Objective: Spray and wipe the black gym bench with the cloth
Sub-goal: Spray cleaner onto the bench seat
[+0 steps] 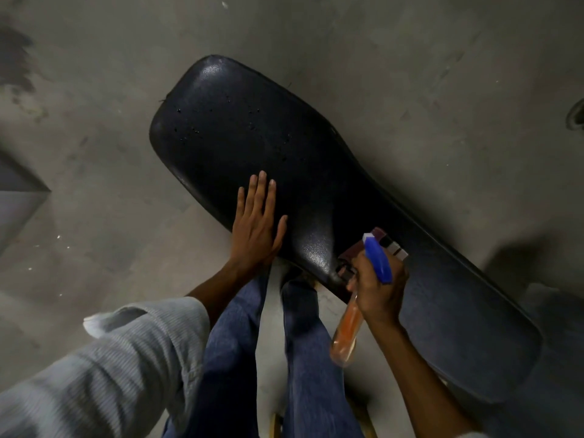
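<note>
While the black gym bench (pixel 252 147) fills the middle of my head view, I note its long axis runs diagonally, from a rounded wide end at upper left down to a second pad (pixel 467 336) at lower right. It stands on a grey concrete floor (pixel 94 153). Small droplets speckle the upper pad; a glossy highlight sits near its far corner. I can read no brand, label or writing on bench or bottle.

Left hand (pixel 257 229): flat, palm down on the near edge of the upper pad, fingers straight and close together, thumb angled out. A pale ribbed sleeve (pixel 110 358) covers that forearm.

Right hand (pixel 376 286): closed around the neck of a spray bottle (pixel 347 327), clear body with orange liquid, blue trigger head (pixel 377 260) aimed up toward the pad. The same hand sits by the cloth (pixel 382 245), dark maroon with pale striped edge, lying at the gap between the pads; I cannot tell if the fingers pinch it.

Edges and room: bare floor lies open along the far long edge and around the upper-left end. The near edge is crowded by blue-jeaned legs (pixel 303 343). A dark stain (pixel 15 58) marks the floor at far left.
</note>
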`<state>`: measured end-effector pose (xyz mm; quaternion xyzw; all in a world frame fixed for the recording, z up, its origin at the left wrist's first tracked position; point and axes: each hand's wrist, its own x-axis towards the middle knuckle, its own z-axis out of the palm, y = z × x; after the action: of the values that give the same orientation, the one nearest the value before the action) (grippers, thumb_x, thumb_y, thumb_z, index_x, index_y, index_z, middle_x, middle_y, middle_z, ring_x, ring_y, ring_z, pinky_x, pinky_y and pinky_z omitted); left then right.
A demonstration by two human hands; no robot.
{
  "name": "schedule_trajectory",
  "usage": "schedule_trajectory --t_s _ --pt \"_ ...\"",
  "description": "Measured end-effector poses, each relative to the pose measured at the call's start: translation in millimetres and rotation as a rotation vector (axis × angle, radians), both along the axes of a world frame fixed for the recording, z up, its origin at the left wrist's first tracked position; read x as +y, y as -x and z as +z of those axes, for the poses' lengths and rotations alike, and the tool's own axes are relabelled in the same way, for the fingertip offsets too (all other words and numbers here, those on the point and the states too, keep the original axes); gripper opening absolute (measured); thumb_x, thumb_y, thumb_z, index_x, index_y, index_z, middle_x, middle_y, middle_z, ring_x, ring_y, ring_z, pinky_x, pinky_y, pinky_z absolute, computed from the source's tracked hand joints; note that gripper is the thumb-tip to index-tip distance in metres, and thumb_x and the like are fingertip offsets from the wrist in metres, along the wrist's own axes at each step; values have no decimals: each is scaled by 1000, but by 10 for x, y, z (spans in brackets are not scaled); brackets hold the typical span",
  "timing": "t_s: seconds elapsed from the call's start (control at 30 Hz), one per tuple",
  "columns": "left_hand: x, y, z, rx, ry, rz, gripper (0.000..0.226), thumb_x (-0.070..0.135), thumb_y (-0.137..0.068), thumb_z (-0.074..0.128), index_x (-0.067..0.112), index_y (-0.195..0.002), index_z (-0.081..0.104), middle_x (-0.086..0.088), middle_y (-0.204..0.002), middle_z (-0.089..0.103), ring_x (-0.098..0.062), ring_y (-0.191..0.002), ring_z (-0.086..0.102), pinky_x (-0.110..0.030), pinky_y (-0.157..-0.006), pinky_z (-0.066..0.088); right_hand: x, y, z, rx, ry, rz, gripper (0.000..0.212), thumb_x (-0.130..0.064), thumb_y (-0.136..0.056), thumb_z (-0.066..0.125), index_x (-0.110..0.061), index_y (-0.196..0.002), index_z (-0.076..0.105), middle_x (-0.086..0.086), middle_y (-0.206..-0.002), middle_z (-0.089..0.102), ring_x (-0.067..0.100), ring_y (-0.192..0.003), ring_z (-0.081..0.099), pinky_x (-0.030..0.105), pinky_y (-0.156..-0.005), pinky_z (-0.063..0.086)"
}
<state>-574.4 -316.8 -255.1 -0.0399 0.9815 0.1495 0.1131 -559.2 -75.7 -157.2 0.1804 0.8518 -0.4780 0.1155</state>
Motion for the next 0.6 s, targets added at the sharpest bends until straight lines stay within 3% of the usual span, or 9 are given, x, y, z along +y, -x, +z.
schedule_trajectory --t_s 0.2,0.37,0.5,0.6 --pt "16 -38 1 8 -1 27 76 51 -111 34 10 -170 9 -15 -179 0 -30 -167 -2 -49 -136 -2 -141 -169 -34 -48 57 134 36 -42 -93 55 -12 -74 59 11 -63 58 32 -54 59 54 -52 54" --pt "-9 -145 32 44 -13 161 79 53 -109 39 10 -170 14 -15 -179 5 -30 -167 2 -49 -136 1 -376 -144 11 -62 103 238 30 -33 -89 56 -8 -72 58 13 -60 57 35 -50 57 51 -51 52" --pt "-133 -267 120 44 -12 322 77 50 -109 44 12 -170 16 -14 -179 7 -30 -167 4 -52 -136 6 -552 45 106 -76 109 278 29 -26 -84 58 -3 -67 56 16 -60 54 29 -52 51 35 -51 46" --pt "-228 -284 186 26 -83 328 74 43 -109 48 10 -169 20 -15 -179 11 -31 -166 8 -54 -135 12 -654 192 123 -40 92 327 28 -32 -84 58 -8 -71 58 10 -66 56 29 -59 55 45 -56 50"
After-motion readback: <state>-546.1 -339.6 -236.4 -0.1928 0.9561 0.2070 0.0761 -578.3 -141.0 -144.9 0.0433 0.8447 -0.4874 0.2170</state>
